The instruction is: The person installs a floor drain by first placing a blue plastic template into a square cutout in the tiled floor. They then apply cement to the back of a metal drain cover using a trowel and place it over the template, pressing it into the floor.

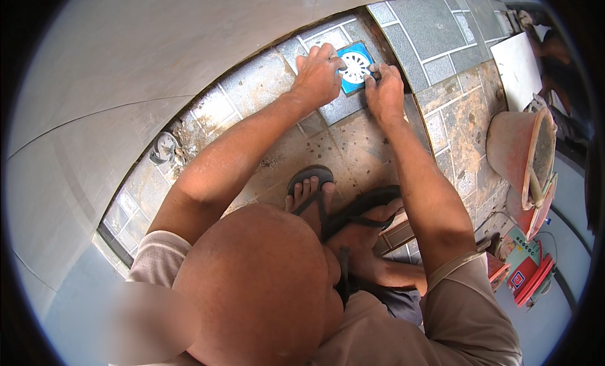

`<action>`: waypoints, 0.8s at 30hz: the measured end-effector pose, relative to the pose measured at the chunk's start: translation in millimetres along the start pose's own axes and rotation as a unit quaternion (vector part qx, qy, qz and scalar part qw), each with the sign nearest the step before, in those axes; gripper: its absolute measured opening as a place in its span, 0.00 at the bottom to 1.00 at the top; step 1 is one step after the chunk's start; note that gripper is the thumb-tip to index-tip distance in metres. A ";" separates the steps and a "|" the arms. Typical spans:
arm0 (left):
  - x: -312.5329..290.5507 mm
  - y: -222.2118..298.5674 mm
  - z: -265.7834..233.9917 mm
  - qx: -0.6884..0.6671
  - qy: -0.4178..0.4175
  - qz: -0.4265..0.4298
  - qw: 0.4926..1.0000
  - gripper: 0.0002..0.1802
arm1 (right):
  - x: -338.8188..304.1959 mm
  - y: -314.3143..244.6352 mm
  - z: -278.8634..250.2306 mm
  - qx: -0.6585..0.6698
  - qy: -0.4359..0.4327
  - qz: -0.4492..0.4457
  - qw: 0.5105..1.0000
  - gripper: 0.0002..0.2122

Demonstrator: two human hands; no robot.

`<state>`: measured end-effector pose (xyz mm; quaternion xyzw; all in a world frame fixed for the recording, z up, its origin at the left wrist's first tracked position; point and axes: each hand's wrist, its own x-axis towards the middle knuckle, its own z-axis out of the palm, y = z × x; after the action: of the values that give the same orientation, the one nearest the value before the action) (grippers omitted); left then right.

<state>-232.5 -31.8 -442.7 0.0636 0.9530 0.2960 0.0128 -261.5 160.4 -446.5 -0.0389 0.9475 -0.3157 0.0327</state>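
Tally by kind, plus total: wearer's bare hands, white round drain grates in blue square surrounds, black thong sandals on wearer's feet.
Left bare hand, right bare hand: 2
White round drain grate: 1
Black thong sandals: 2
Total: 5

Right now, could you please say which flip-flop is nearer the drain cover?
The left flip-flop: its toe end lies closer to the drain cover; the right flip-flop sits farther back.
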 end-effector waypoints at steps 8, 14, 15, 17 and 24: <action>24.0 8.7 10.1 -0.457 0.058 -0.170 0.871 0.13 | -40.2 9.5 -4.5 0.111 0.086 -0.009 0.990 0.07; 31.2 -1.0 28.8 -0.331 0.107 -0.084 0.934 0.13 | -85.4 6.5 -16.1 0.173 0.065 0.035 0.982 0.08; 33.9 1.4 29.5 -0.317 0.107 -0.078 0.939 0.13 | -85.3 6.9 -17.1 0.170 0.058 0.043 0.983 0.08; 38.7 5.1 30.0 -0.297 0.098 -0.081 0.946 0.13 | -82.3 7.4 -18.5 0.164 0.041 0.058 0.984 0.09; 36.1 0.8 20.3 -0.279 0.135 -0.109 0.945 0.15 | -41.9 1.9 -17.1 0.087 -0.012 0.052 0.995 0.11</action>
<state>-266.9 -15.1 -458.4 -0.0867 0.8260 0.5529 -0.0663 -221.4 176.1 -432.4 0.0099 0.9168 -0.3941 0.0634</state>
